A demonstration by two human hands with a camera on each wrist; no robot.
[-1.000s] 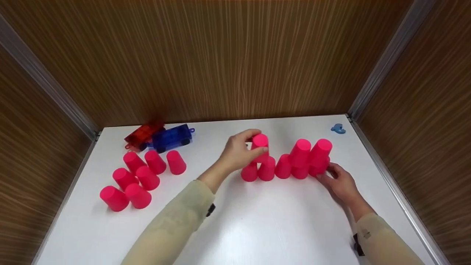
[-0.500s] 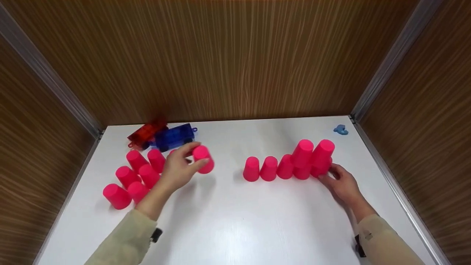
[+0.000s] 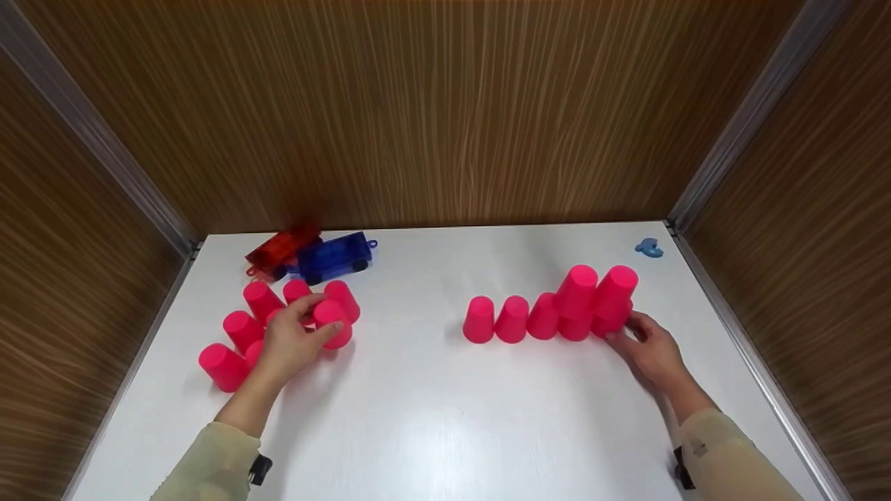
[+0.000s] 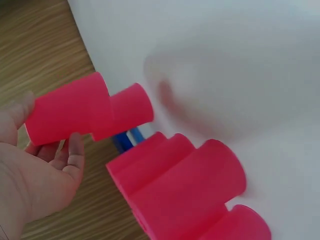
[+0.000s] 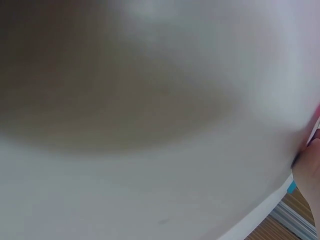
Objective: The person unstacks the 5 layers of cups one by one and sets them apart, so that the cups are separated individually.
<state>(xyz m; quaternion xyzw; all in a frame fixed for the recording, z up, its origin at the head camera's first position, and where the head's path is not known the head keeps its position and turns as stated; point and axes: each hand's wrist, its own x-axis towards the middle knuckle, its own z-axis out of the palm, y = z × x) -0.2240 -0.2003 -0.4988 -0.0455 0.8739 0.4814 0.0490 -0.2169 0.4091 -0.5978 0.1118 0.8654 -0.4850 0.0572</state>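
My left hand (image 3: 289, 344) pinches a pink cup (image 3: 330, 321), upside down, between thumb and fingers. That held cup (image 4: 67, 110) hangs above the table in the left wrist view, overlapping a standing cup (image 4: 132, 107) behind it. Around the hand stand several more upturned pink cups (image 3: 223, 367), partly hidden by it. On the right, a row of upturned cups (image 3: 479, 321) carries two cups (image 3: 579, 287) on its right end. My right hand (image 3: 653, 350) holds the base of the row's rightmost cup (image 3: 607, 323). Only an edge of this hand (image 5: 309, 167) shows in the right wrist view.
Behind the left cups lie a red transparent toy wagon (image 3: 284, 250) and a blue one (image 3: 335, 257). A small blue toy piece (image 3: 649, 248) sits at the back right corner. Wood-patterned panels (image 3: 445, 118) enclose the white table (image 3: 445, 417).
My left hand has carried its cup away from above the right row, leftwards and down to the left group. My right hand stays at the row's right end.
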